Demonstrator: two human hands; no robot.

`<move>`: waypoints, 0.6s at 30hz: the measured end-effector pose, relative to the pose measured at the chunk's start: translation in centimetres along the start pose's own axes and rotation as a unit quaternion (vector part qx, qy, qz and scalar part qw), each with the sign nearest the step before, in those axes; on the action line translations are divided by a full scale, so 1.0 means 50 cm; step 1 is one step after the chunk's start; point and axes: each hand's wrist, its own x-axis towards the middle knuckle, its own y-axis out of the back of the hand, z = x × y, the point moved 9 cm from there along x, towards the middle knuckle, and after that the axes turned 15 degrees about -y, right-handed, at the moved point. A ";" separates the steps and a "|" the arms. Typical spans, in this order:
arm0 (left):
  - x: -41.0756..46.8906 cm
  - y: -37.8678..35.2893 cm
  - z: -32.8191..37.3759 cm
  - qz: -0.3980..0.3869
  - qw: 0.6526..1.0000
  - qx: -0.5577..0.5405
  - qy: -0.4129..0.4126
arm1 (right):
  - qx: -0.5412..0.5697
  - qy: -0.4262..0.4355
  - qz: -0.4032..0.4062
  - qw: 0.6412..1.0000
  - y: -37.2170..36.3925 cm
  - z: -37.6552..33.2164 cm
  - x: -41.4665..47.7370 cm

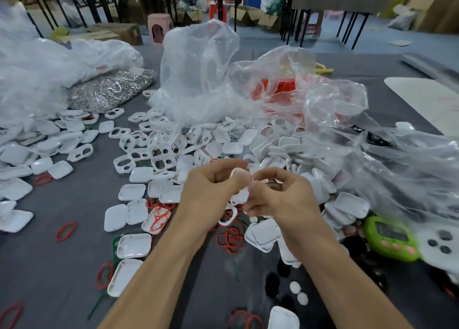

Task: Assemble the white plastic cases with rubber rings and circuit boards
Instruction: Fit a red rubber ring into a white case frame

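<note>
Both hands meet above the middle of the grey table (62, 266). My left hand (211, 187) and my right hand (283, 194) both grip one white plastic case (242, 179), held between their curled fingers. A small dark part shows at my right fingertips (272, 185); what it is cannot be told. Beneath the hands lie red rubber rings (231, 239) and more white case halves (263, 234). A heap of white frames with two holes (161, 152) spreads behind the hands.
Clear plastic bags (198, 68) stand at the back, one holding red rings (280, 88). A bag of shiny metal parts (109, 90) lies back left. A green timer (390, 239) sits at the right. White shells (131, 246) and loose red rings (65, 230) scatter left.
</note>
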 end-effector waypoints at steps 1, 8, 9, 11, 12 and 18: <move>-0.008 -0.016 -0.011 -0.030 0.999 0.014 0.027 | 0.011 0.000 0.012 1.000 0.004 -0.002 0.000; 0.001 0.055 -0.003 0.148 0.958 -0.230 0.089 | -0.357 0.165 0.118 0.912 -0.016 -0.030 -0.032; -0.006 0.055 -0.003 0.115 0.964 -0.218 0.103 | -0.419 0.178 0.114 0.883 -0.033 -0.024 -0.032; -0.041 0.023 -0.015 -0.028 0.980 -0.130 0.146 | -0.537 0.184 0.106 0.816 -0.064 -0.011 -0.024; -0.061 0.005 -0.025 -0.096 0.979 -0.081 0.162 | -0.578 0.186 0.108 0.787 -0.073 -0.007 -0.020; -0.031 0.085 -0.056 0.065 0.993 0.034 0.089 | -0.616 0.176 0.212 0.738 -0.045 -0.022 -0.018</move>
